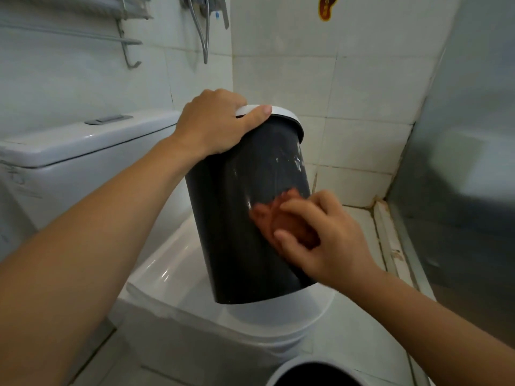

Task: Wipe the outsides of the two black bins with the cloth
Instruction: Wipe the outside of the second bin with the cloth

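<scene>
Bin [237, 218] held tilted above closed toilet lid [178, 274], apparently not resting on it. White rim [287, 114] gripped by left hand [214, 126], fingers curled over edge. Orange cloth [278, 215] pressed against bin's side by right hand [323, 235], fingers bent round cloth. Second bin [315, 371] partly seen at bottom edge.

- My left hand [214, 126] gripped the white rim of the black bin [245, 218], which stood tilted on the closed toilet lid [178, 274].
- My right hand [320, 235] pressed the reddish cloth [274, 215] against the bin's side.
- A second bin [315, 371] showed at the bottom edge.
</scene>
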